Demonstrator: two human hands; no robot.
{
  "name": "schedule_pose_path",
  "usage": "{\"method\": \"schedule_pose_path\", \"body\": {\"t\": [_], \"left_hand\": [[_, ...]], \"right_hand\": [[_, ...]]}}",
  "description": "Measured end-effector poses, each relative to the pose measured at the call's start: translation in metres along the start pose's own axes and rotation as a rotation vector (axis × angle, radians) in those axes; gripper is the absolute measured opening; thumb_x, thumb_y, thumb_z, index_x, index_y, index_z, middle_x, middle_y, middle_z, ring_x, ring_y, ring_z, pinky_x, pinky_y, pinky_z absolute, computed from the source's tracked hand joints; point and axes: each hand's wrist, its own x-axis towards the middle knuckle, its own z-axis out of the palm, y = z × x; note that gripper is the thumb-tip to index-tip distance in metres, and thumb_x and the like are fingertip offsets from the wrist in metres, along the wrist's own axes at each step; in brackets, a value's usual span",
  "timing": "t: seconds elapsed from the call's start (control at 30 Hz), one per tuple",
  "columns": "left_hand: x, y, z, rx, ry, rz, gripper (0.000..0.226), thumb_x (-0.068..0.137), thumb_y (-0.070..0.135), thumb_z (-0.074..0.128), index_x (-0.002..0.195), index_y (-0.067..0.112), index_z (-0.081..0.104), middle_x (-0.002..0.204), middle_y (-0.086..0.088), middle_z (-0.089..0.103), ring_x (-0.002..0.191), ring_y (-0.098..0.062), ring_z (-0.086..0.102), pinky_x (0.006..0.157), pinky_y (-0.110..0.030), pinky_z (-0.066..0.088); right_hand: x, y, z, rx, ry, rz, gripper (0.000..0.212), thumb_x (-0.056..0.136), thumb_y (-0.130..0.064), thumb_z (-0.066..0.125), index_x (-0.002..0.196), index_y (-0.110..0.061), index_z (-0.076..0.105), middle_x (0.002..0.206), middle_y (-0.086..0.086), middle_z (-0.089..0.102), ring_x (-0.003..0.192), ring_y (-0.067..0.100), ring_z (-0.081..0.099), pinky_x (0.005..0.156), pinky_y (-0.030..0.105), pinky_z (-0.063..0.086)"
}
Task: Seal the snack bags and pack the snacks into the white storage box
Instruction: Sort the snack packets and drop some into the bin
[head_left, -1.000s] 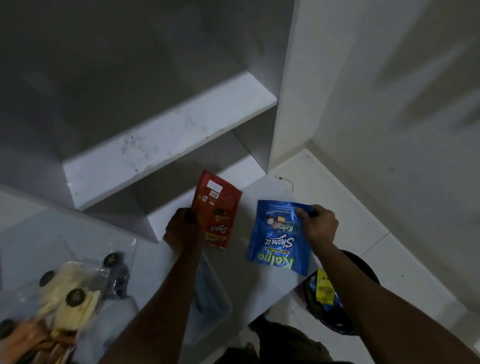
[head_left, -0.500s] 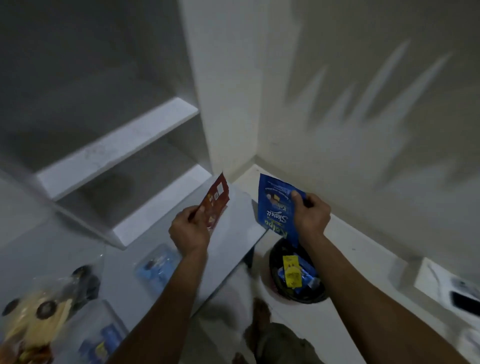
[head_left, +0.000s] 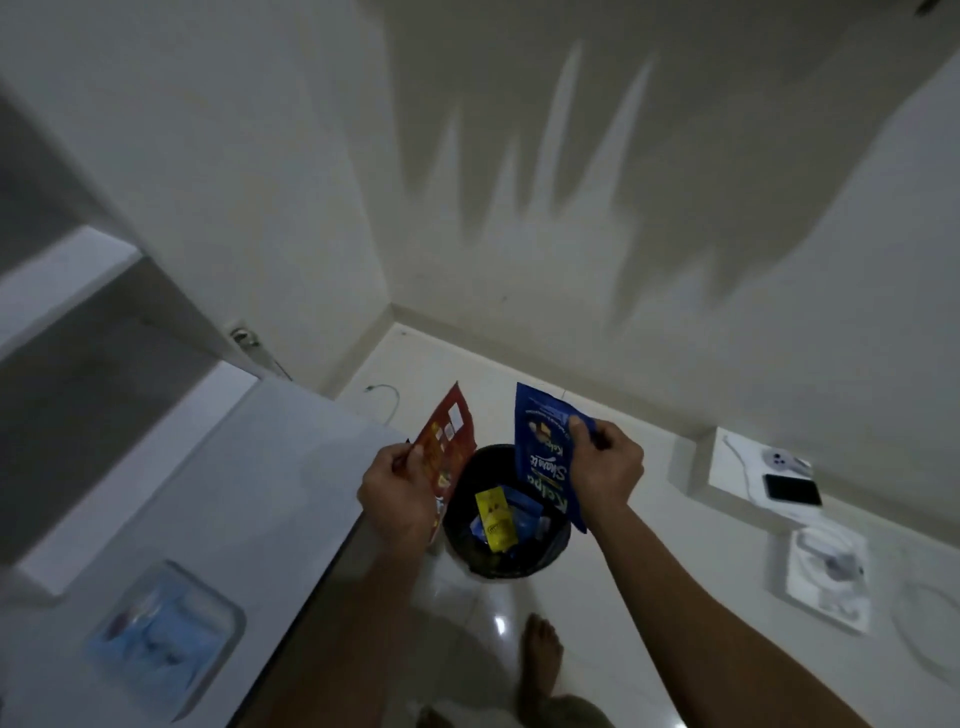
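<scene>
From my remote seat, dim light and blur leave much unclear: the contents of the clear plastic tub (head_left: 169, 631) on the grey worktop (head_left: 249, 499) show only as blue smears, and I cannot tell whether either snack bag is sealed. The white storage box is not identifiable from here. My left hand (head_left: 400, 493) grips the flat red foil snack bag (head_left: 448, 452) by its lower edge, fingers curled under and thumb on top; the hand covers the bag's bottom corner. The bag's long axis runs diagonally, top end pointing up and slightly right, away from me. My right hand (head_left: 605, 473) pinches the glossy blue snack pouch (head_left: 543, 457) near its upper right edge, thumb on the printed face; the pouch's right side is hidden behind the hand. Its long axis runs nearly up and down in the picture, the lettering reading sideways and inverted. Both bags hang over the round black waste bin (head_left: 504, 514) on the white tiled floor (head_left: 649, 597), where a yellow wrapper (head_left: 493, 519) lies among blue scraps. A bare foot (head_left: 540, 654) shows below, partly cut off by the frame's edge.
</scene>
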Motion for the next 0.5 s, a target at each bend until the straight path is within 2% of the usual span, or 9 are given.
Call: {"method": "schedule_pose_path", "body": {"t": [0.13,0.23,0.33,0.4,0.5], "left_hand": [[-0.017,0.000,0.044,0.018,-0.017,-0.039,0.017,0.092,0.022,0.065,0.091,0.006,0.071,0.082,-0.003,0.069,0.072,-0.017,0.065,0.061,-0.016,0.042],[-0.027,-0.007,0.066,0.056,-0.044,-0.086,0.018,0.092,0.019,0.064,0.088,0.004,0.072,0.079,-0.003,0.068,0.071,-0.016,0.062,0.059,-0.014,0.039],[-0.029,-0.022,0.084,0.109,-0.072,-0.169,0.017,0.092,0.023,0.065,0.090,0.008,0.073,0.081,0.000,0.065,0.078,-0.019,0.064,0.066,-0.023,0.047],[-0.020,-0.044,0.114,0.144,-0.074,-0.215,0.016,0.091,0.026,0.065,0.089,0.012,0.073,0.079,0.001,0.067,0.077,-0.021,0.066,0.070,-0.032,0.054],[-0.018,-0.052,0.120,0.162,-0.060,-0.228,0.016,0.090,0.030,0.064,0.090,0.017,0.073,0.080,0.001,0.070,0.074,-0.018,0.067,0.070,-0.040,0.059]], "right_hand": [[0.029,0.029,-0.003,-0.063,-0.019,0.034,0.017,0.087,-0.030,0.072,0.088,-0.014,0.075,0.076,0.004,0.071,0.074,0.024,0.067,0.072,0.036,0.057],[0.042,0.047,-0.003,-0.106,-0.043,0.079,0.019,0.089,-0.028,0.070,0.092,-0.010,0.075,0.075,0.003,0.068,0.071,0.021,0.064,0.072,0.033,0.053],[0.054,0.061,-0.002,-0.123,-0.055,0.161,0.016,0.088,-0.025,0.070,0.092,-0.010,0.075,0.070,0.000,0.065,0.067,0.017,0.061,0.068,0.028,0.047],[0.077,0.083,0.013,-0.172,-0.065,0.202,0.015,0.089,-0.023,0.069,0.093,-0.009,0.075,0.071,-0.001,0.063,0.072,0.021,0.063,0.068,0.025,0.043],[0.076,0.090,0.018,-0.206,-0.077,0.208,0.016,0.090,-0.021,0.069,0.099,-0.009,0.075,0.076,0.000,0.063,0.075,0.019,0.061,0.071,0.024,0.044]]}}
